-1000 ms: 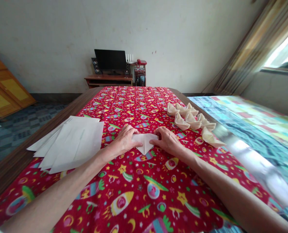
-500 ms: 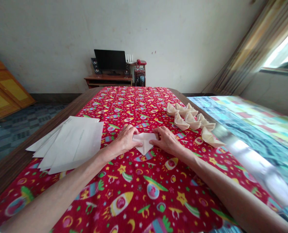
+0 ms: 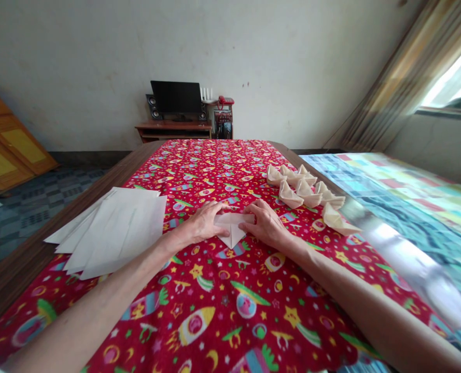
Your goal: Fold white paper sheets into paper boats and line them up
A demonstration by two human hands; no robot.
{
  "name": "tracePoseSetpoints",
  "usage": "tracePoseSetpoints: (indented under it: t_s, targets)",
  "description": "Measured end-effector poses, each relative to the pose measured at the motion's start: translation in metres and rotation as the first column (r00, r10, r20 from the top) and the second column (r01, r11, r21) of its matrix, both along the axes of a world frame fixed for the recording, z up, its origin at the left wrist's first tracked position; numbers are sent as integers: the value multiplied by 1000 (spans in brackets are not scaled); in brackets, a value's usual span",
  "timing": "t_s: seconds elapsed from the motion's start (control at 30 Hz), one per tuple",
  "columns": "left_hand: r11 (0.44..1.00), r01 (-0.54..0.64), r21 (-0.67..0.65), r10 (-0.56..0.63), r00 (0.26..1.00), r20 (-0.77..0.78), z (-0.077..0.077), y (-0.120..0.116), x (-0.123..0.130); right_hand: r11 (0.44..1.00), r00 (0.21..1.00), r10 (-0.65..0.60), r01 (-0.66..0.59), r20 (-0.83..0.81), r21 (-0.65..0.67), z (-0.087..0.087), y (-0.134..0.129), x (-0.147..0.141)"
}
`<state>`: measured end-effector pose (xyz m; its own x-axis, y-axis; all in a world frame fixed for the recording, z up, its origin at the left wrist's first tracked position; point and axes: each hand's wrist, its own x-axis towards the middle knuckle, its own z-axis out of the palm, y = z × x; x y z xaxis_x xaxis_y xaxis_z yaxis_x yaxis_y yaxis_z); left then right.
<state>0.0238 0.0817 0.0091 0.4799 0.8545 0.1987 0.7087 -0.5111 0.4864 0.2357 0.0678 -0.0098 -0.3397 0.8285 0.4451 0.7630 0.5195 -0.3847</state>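
Head view: the left hand (image 3: 202, 223) and right hand (image 3: 268, 224) each pinch one end of a small folded paper (image 3: 232, 235), thumbs on its face and fingers curled behind its upper edge, nearly closed. It lies midway between the left and right edges of the table (image 3: 18, 290), point toward the near edge, on a red patterned cloth (image 3: 222, 269). If one thumb pressed harder than the other, the upper strip could crease crookedly; outward pulling might open the centre seam or tear it. The soft cloth beneath could give and leave a weak crease. A swing of the right forearm could knock the nearest of the folded paper boats (image 3: 338, 219) off the right edge. Counted: two hands, one paper between them, seven boats along the right edge, and at least four fanned sheets (image 3: 113, 233) near the left edge; overlap hides their exact number.
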Motion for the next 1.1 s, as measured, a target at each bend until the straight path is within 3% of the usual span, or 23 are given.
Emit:
tracePoseSetpoints:
  t_s: [0.23, 0.47, 0.87, 1.1]
  targets:
    - [1000, -30, -2, 30, 989, 142, -7, 7, 2, 990, 998, 54, -58, -32, -128, 6, 1, -4]
    - [996, -88, 13, 86, 992, 91, -10, 12, -6, 991, 998, 52, -57, -47, -119, 5, 0, -3]
    - [995, 34, 93, -36, 999, 21, -7, 17, -29, 990, 991, 131, -131, -2, 47, -1, -2, 2]
    - [936, 171, 308, -151, 985, -87, -5, -7, -33, 959, 940, 96, -175, 326, 222, 6, -11, 5]
